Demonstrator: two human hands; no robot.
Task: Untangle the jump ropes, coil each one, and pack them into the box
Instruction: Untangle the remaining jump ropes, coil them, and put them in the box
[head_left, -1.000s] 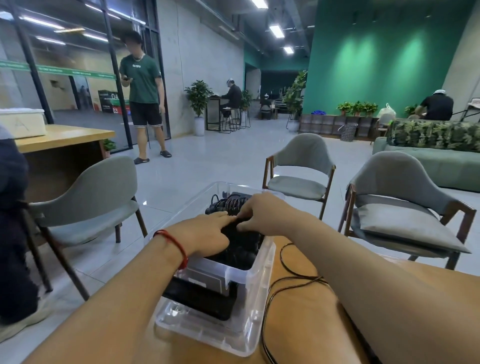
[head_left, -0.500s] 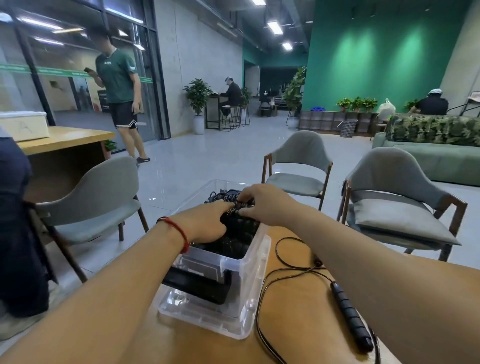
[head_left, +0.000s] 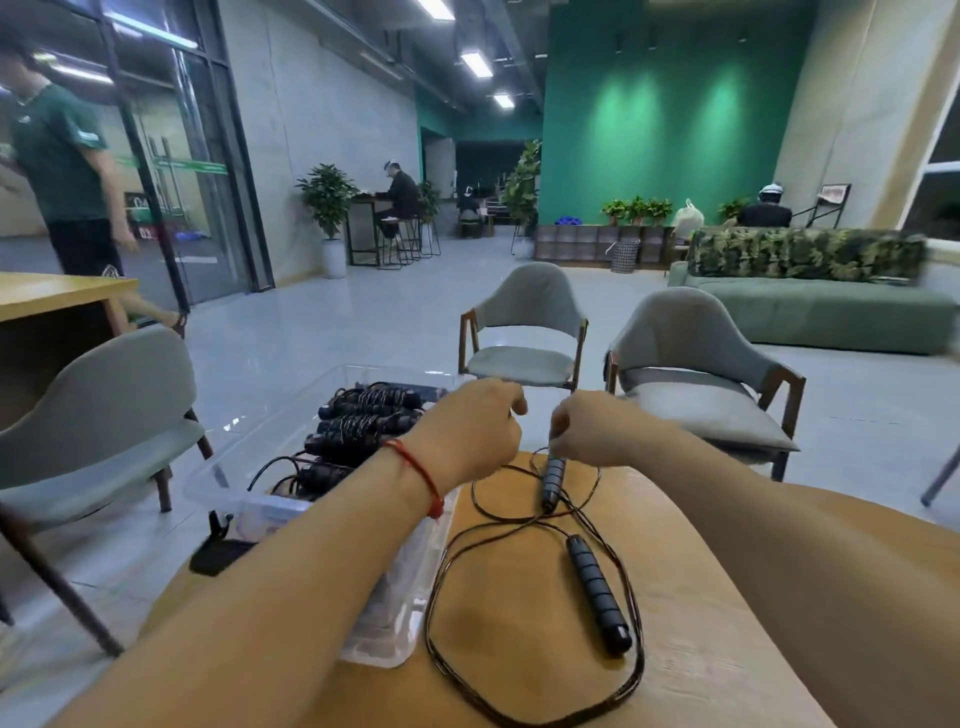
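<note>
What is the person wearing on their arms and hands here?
The left forearm and right forearm are bare, no sleeves in view. The left hand and right hand have no gloves, rings or watch showing. The only item is a thin red string bracelet on the left wrist.

Wooden table (head_left: 509, 587); clear box (head_left: 260, 512) at its left edge; loose jump rope (head_left: 597, 592) beside

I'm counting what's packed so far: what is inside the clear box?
Coiled black jump ropes lie bundled in the clear box, at least four showing. The left forearm covers the box's near right part, so anything there is hidden.
</note>
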